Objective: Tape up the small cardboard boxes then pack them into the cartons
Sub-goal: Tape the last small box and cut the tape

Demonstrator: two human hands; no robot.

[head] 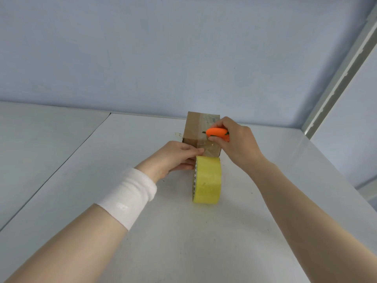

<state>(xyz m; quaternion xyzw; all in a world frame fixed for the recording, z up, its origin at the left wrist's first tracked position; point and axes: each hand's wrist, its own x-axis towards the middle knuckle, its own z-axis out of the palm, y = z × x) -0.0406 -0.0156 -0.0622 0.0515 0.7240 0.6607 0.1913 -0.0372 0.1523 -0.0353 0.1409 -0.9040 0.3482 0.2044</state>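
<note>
Print on the rim of the yellow tape roll [208,179] is too small to read. The small cardboard box [193,127], brown with glossy clear tape along its top, sits on the tabletop [183,242] just behind the roll. The left hand [175,158] pinches its near edge, and the right hand [238,144] grips an orange cutter [217,133] above it.

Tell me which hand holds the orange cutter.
The right hand grips the cutter; the left hand, with the white wristband, holds the box.
</note>
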